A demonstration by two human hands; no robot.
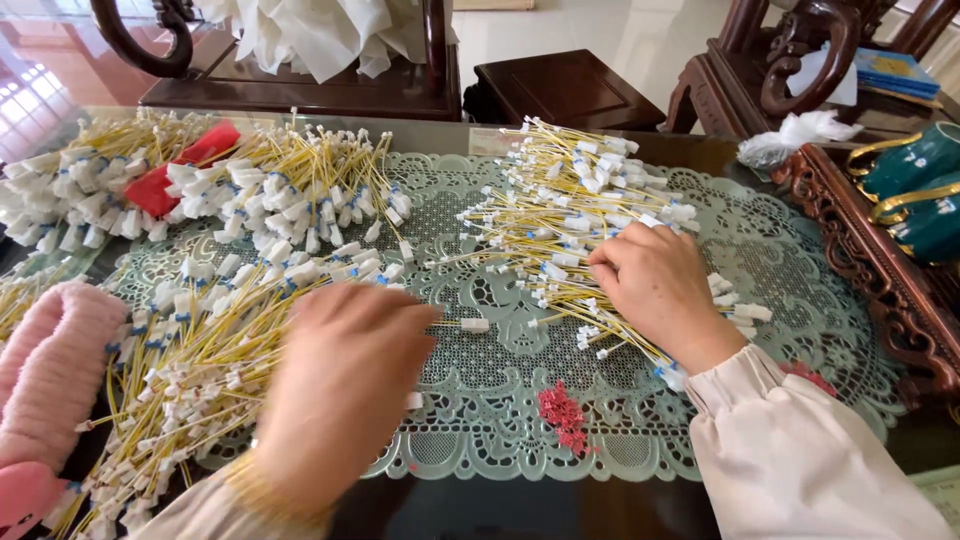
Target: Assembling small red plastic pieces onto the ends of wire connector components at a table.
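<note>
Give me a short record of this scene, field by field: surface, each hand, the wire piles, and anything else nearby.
Surface: green lace mat on a dark glossy table
Left hand: blurred, at the edge of the left wire pile; grip cannot be told
Right hand: resting on the right wire pile, fingers curled into it
Wires: thin, yellow, with white connector ends
Further pile: at the back left, beside a red item
Left edge: pink fuzzy item
Right edge: carved wooden tray with teal cups

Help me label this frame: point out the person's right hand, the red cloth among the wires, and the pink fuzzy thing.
right hand (655,285), head view, on the back of the hand.
red cloth (185,165), head view, on its middle.
pink fuzzy thing (50,370), head view, on its upper curve.
</note>
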